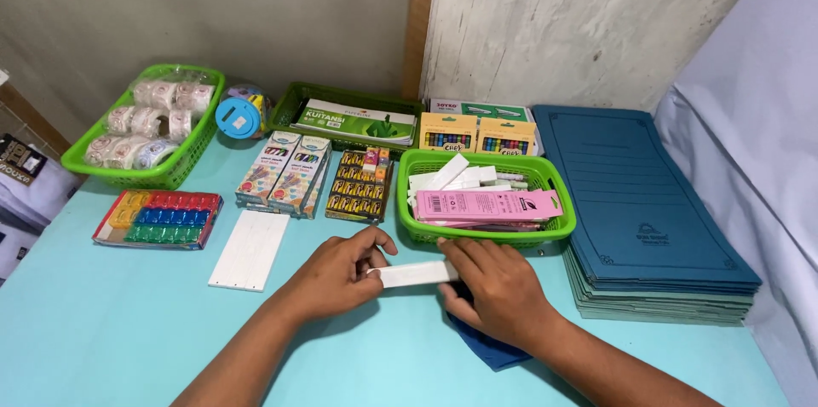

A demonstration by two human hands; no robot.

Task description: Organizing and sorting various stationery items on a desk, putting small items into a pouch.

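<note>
Left hand and right hand are gripping opposite ends of a slim white box, fingers closed on it, holding it just above the turquoise desk. Right hand is also resting over a dark blue cloth (possibly a pouch; mostly hidden). Just behind the box is sitting a green basket carrying pink and white packs. Stacked blue folders are lying to the right, a white flat pack to the left.
</note>
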